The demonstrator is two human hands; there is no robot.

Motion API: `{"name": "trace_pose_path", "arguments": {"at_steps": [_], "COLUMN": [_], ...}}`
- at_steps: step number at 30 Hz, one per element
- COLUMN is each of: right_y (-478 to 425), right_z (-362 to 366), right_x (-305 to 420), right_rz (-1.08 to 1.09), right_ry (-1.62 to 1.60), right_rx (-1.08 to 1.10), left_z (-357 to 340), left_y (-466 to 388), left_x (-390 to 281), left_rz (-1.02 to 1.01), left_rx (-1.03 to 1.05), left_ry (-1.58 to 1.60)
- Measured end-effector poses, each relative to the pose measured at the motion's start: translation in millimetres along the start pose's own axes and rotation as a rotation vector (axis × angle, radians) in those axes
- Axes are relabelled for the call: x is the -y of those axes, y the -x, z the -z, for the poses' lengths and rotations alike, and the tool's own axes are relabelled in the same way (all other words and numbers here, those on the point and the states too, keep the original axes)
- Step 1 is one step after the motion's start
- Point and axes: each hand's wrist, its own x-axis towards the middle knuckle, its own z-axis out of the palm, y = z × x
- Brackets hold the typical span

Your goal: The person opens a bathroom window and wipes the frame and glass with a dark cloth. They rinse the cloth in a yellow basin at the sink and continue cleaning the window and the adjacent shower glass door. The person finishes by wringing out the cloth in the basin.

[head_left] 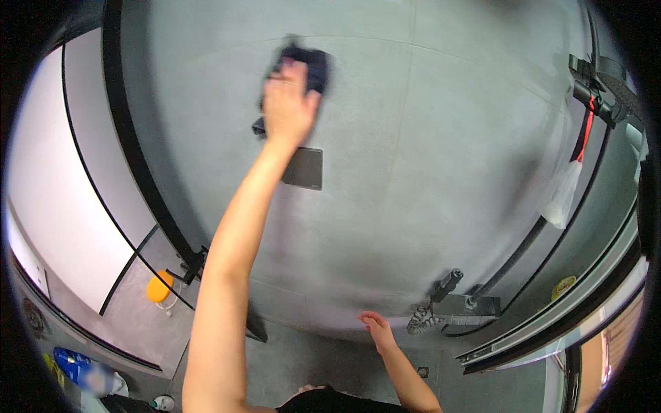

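My left hand [290,106] is stretched far up, pressing a dark cloth [319,67] flat against the grey tiled wall [361,129]. Motion blurs the fingers and the cloth's edges. Just below the wrist, a dark square wall plate [305,169] is set in the tiles, its left part covered by my forearm. Low down, my right hand [377,328] is held away from the wall with its fingers loosely bent and nothing in it.
At lower right are a black hand sprayer [446,285] with a coiled hose and a shower fixture [472,310]. A white bag [562,199] hangs by a red cord on the right. A black door frame [135,134] and a yellow-topped stool [160,287] stand left.
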Motion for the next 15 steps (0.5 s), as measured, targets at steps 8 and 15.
{"name": "trace_pose_path", "arguments": {"at_steps": [8,15], "right_y": [10.4,-22.8], "right_z": [41.8,2.5], "right_x": [-17.4,-2.3], "right_rz": [-0.035,0.027], "right_ry": [0.016,-0.003], "right_rx": [-0.082,-0.011], "left_z": [-18.3,-21.9], "left_y": [25.5,2.1], "left_x": [51.4,-91.9], "left_rz": [1.077,-0.341], "left_rx": [-0.063,0.082], "left_ry": [-0.025,0.25]}}
